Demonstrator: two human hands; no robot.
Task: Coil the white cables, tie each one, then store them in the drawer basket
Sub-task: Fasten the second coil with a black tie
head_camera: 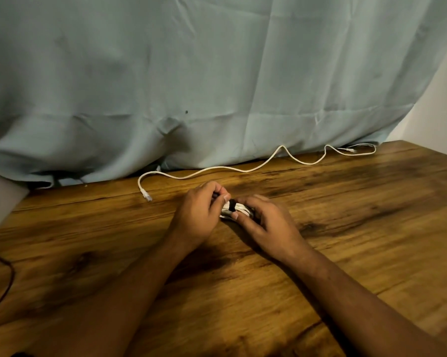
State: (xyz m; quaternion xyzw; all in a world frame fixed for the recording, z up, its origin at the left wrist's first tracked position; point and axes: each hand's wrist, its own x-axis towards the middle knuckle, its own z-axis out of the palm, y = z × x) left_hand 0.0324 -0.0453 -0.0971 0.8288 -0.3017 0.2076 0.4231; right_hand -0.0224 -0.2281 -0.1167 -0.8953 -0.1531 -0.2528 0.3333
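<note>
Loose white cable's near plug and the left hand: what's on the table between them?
Nothing. In the head view, only bare wooden table lies between the loose cable's plug and the left hand.

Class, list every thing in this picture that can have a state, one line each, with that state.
Coiled white cable: bundled, held in both hands.
Black tie: wrapped round the coil; fastening unclear.
Left hand: pinches the tie.
Right hand: grips the coil.
Loose white cable: uncoiled, untied, lying on the table.
</note>
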